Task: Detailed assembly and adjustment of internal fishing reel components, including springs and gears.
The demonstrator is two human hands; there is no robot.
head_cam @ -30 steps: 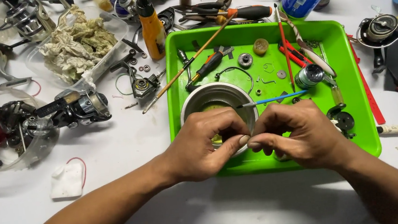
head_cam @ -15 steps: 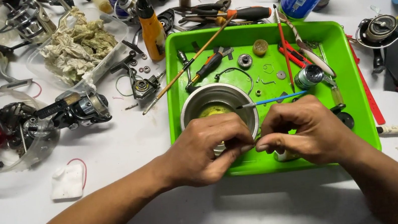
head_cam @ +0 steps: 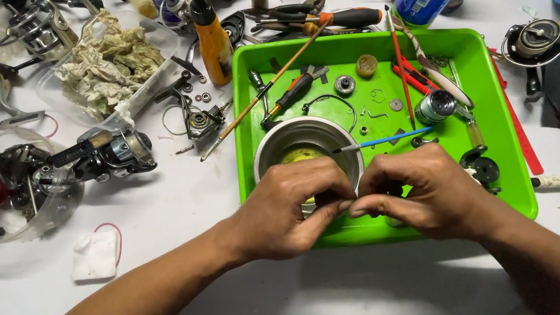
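A small part (head_cam: 344, 204), mostly hidden, sits pinched between the fingertips of left hand (head_cam: 293, 209) and right hand (head_cam: 421, 193) over the green tray (head_cam: 507, 151); likely light, slippery, best gripped by its edges.

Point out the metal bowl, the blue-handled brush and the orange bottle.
metal bowl (head_cam: 292, 137): head view, on its upper rim.
blue-handled brush (head_cam: 392, 139): head view, middle of the blue handle.
orange bottle (head_cam: 216, 48): head view, on the orange body below the black cap.
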